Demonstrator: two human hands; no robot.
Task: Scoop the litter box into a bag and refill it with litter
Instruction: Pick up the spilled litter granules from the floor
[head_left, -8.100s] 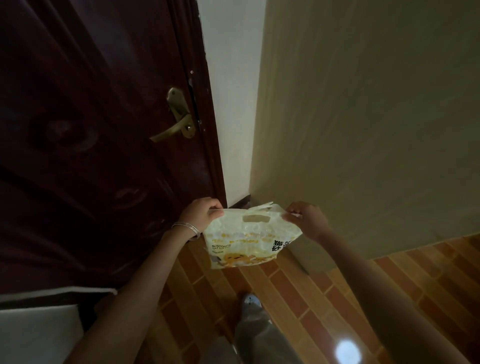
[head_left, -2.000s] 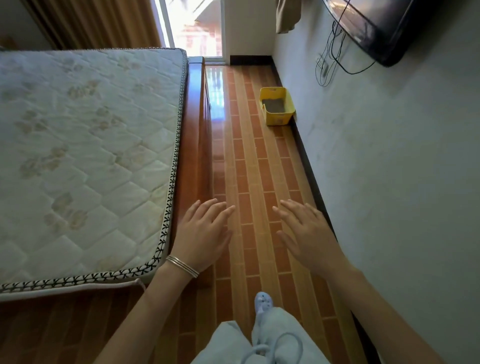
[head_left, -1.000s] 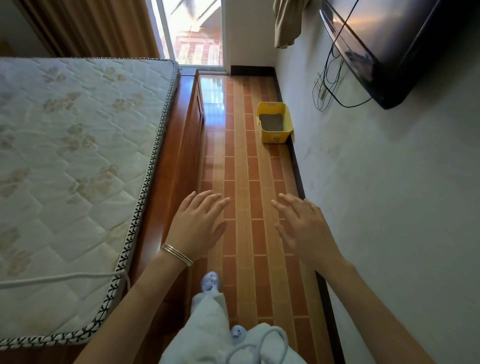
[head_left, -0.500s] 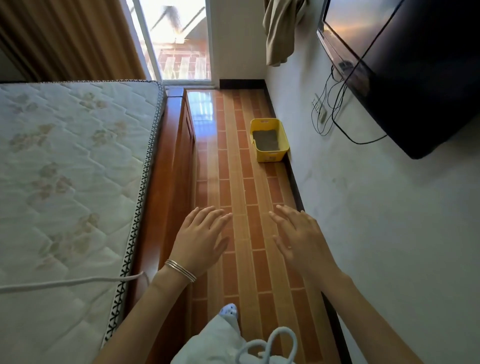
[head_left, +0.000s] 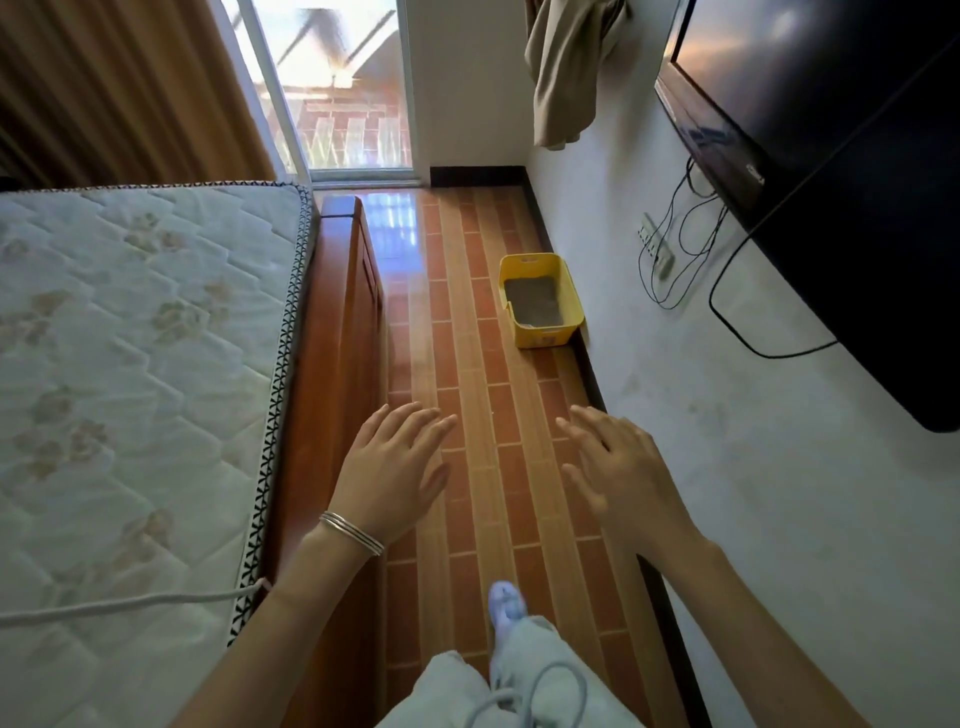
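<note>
A yellow litter box (head_left: 544, 336) with grey litter inside sits on the tiled floor against the right wall, ahead of me. My left hand (head_left: 392, 470), with bangles at the wrist, is stretched forward, palm down, fingers apart and empty. My right hand (head_left: 621, 475) is held out the same way, also empty. Both hands hover well short of the litter box. No bag or scoop is in view.
A bed with a quilted mattress (head_left: 130, 374) and wooden frame (head_left: 340, 364) borders the left of a narrow floor strip (head_left: 467, 426). A wall-mounted television (head_left: 841, 171) and dangling cables (head_left: 675, 260) are on the right wall. A glass door (head_left: 337, 88) lies ahead.
I have walked forward along the bed; the litter box is closer now. Much earlier my hands held a litter bag by a door; both are empty now.
</note>
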